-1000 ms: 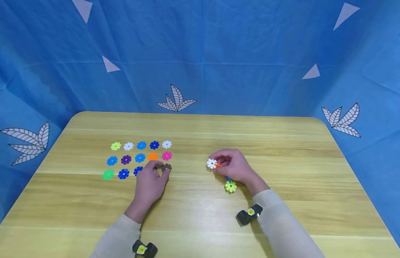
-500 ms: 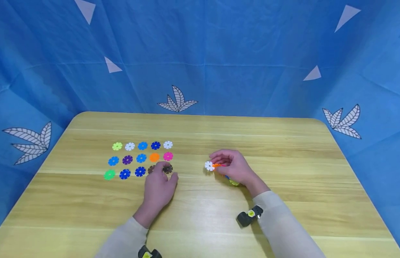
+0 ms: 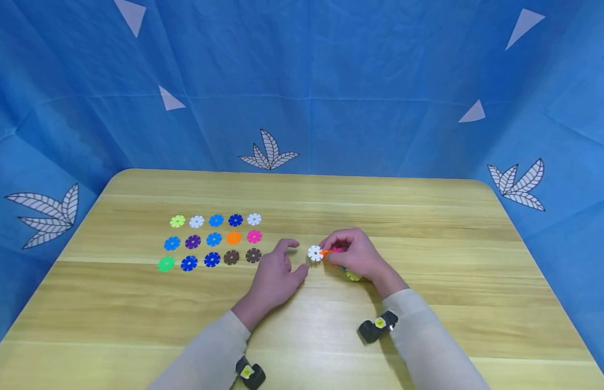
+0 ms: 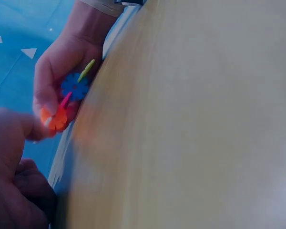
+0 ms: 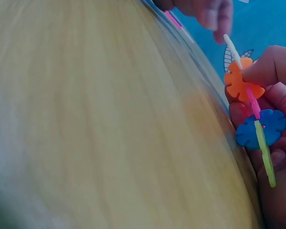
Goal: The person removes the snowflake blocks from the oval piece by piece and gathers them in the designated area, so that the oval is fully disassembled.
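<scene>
Right hand: the right hand point(image 3: 356, 255) pinches a slotted-together chain of flat plastic snowflake discs point(image 5: 250, 119) just above the yellow wooden worktop point(image 3: 428, 281), right of centre; its grip is closed on the chain.
Left hand: the left hand point(image 3: 276, 273) sits just left of the chain, fingers loosely spread, holding nothing; thumb and forefinger point at the white notched disc point(image 3: 315, 253) at the chain's left end.
Loose stock: fifteen more flat notched discs in three rows on the left of the worktop, from the lime green disc point(image 3: 177, 221) at the far left to the dark brown disc point(image 3: 253, 255) at the near right.
Risk, joints: my judgement is that the slots hold by friction only, so a push on the white end that is off-line with its notch could pop the orange disc point(image 5: 242, 82) or a later link loose.
Risk, grasp: the pinch falls on the middle of the chain; a twist could swing the yellow-green disc point(image 5: 265, 153) against the worktop and lever the chain apart.
Head view only: the disc rows, both sleeves, the gap between the hands.
Right wrist view only: link order, white, orange, pink, blue, yellow-green, each set crosswise to the next.
Left wrist view: the same chain from the other side, blurred; the white disc is hard to make out.
</scene>
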Available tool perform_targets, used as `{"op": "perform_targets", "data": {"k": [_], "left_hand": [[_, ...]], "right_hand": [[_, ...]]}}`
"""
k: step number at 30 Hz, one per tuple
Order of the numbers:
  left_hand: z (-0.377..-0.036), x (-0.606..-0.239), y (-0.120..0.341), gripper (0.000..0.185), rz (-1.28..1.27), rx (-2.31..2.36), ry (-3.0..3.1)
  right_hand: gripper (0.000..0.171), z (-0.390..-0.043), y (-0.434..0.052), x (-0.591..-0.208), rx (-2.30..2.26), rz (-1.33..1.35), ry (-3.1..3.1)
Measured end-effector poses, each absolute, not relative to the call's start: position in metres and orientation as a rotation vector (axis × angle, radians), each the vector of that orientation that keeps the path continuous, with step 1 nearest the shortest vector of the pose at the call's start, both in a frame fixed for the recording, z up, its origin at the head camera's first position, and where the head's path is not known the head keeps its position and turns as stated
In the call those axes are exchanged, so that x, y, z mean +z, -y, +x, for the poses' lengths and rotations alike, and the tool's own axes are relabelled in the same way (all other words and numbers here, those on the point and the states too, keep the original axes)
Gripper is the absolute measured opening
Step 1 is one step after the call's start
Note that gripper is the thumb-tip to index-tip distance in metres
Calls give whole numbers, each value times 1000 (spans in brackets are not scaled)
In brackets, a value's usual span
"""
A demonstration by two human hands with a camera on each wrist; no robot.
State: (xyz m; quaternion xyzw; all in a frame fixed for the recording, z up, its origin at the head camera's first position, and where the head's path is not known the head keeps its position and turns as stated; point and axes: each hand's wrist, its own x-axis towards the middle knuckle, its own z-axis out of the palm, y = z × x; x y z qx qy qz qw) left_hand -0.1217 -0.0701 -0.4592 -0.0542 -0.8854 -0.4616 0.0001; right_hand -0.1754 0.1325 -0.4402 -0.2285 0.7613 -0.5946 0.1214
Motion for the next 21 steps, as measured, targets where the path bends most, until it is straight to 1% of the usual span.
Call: {"op": "perform_targets", "data": {"k": [4,8,13,21], "left_hand": [[-129,-461,63,51,-289,-1436,2781],[-132,-463,61,42,-338,-1417,2761],[-131,-464,62,34,-324,-1417,2739],[-129,-467,65,31,-288,-1448,2701]], "right_hand": [[10,-175,-132,-440,-1725,-674,-2220],[11,-175,-131,-440,-1721,-675,-2210],[9,-174,-131,-439,-1730,-687,-2187],[10,-175,-130,-442,-1682,-711,-2268]]}}
